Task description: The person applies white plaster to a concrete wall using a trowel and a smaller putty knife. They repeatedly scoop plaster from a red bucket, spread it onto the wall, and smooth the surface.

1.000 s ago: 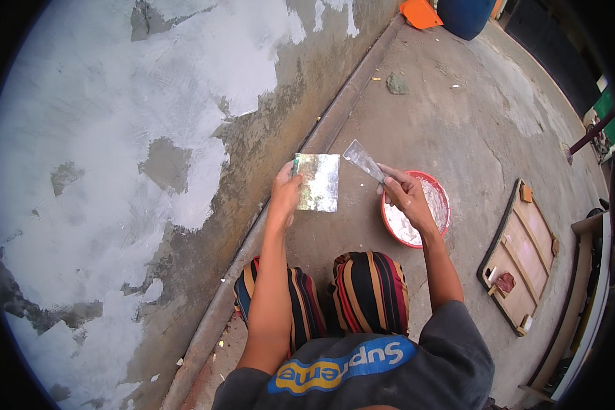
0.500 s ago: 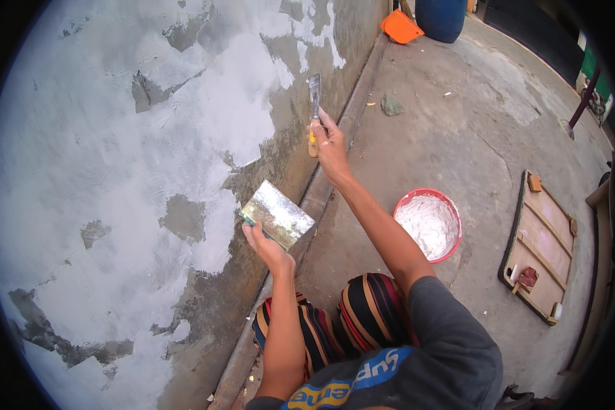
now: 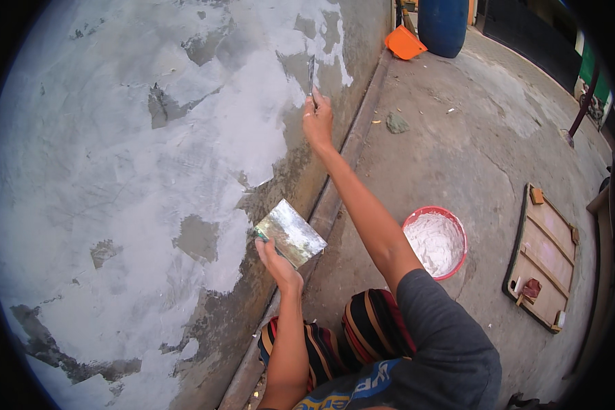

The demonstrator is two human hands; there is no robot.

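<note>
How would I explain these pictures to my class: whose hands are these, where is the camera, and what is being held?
There is no robot here, just a person's two bare hands. The camera is the left one of two worn on the head, looking down; its fisheye lens makes straight edges look bent. The left hand holds a shiny rectangular metal plate. The right hand holds a putty knife up at the white-patched wall; whether its blade touches is hard to tell. On the concrete ground, to the right, are a red tub of white paste and a framed board.
</note>
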